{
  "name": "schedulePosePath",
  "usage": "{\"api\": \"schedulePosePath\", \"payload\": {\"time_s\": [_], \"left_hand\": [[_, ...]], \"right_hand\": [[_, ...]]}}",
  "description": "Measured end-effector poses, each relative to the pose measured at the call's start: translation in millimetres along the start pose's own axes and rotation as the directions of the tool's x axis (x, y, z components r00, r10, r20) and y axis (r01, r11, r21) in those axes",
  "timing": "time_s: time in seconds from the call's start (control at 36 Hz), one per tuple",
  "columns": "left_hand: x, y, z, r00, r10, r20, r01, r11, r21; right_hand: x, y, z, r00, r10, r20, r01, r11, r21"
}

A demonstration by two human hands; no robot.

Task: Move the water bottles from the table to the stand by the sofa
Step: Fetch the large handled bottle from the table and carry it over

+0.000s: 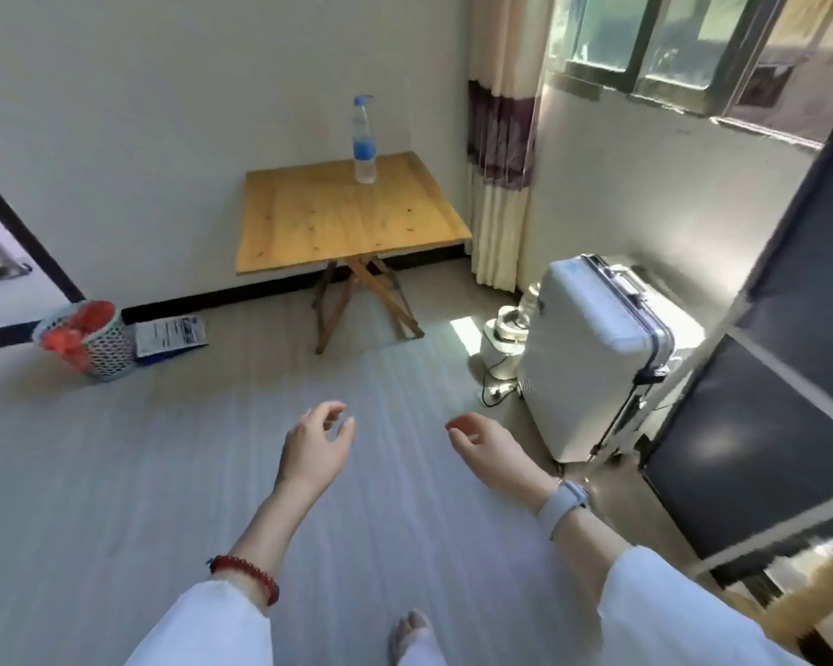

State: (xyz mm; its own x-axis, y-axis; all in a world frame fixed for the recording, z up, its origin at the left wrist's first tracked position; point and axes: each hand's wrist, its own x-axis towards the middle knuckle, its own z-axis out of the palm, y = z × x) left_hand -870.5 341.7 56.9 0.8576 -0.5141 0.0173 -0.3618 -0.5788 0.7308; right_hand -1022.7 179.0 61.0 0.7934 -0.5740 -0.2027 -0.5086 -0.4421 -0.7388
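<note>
One clear water bottle (364, 141) with a blue label and blue cap stands upright near the far edge of a small wooden folding table (309, 223) against the wall. My left hand (316, 449) and my right hand (484, 449) hang in front of me over the floor, well short of the table. Both hold nothing, and their fingers are loosely curled and apart. A red bead bracelet is on my left wrist and a watch on my right. No sofa or stand is in view.
A white hard suitcase (592, 358) stands at the right, with a small white appliance (503, 343) and its cable beside it. A dark framed panel (765, 439) fills the right edge. At the left sit a basket (87, 343) lined in red and a paper packet (169, 335). Curtains hang by the window.
</note>
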Motion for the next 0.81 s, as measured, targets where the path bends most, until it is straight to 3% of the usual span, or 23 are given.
{"api": "schedulePosePath", "payload": {"time_s": [0.17,0.31,0.56,0.81], "left_hand": [[171,24,-6,0.995,0.032,-0.093,-0.041,0.994,-0.103],[280,35,3,0.998,0.03,-0.064,-0.039,0.988,-0.146],[513,36,28,0.994,0.022,-0.107,-0.036,0.991,-0.132],[744,71,38,0.994,-0.011,-0.107,-0.003,0.992,-0.126]], "right_hand": [[160,-46,-41,0.998,-0.025,-0.055,0.023,0.999,-0.024],[270,-72,-69,0.996,-0.039,-0.084,0.042,0.999,0.032],[515,-80,-98,0.98,-0.058,-0.191,0.088,0.985,0.149],[771,-136,-149,0.967,-0.107,-0.233,0.149,0.974,0.169]]}}
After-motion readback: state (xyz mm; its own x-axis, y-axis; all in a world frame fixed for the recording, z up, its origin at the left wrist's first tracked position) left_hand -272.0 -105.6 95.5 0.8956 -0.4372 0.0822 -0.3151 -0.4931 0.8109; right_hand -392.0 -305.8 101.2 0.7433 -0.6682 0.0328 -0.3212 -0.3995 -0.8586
